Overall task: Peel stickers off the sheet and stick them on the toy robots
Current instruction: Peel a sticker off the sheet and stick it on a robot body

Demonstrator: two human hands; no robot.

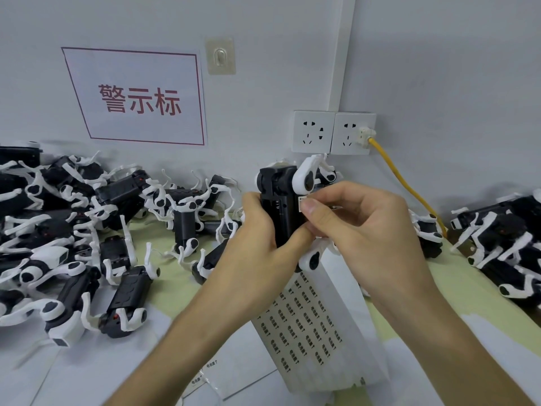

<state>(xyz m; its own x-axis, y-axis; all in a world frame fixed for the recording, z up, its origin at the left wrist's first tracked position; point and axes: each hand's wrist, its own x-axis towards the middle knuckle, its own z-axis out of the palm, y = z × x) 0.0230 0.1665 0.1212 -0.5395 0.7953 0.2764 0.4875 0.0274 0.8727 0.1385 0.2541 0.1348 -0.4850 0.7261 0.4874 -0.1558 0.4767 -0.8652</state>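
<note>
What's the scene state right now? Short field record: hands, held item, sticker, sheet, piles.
left hand: grips the black body of one toy robot
right hand: thumb presses a white sticker onto that body
sticker sheet: on the table below the hands, many stickers left
left pile: many robots
right pile: fewer robots
wall: two sockets, yellow cable plugged into the right one
</note>
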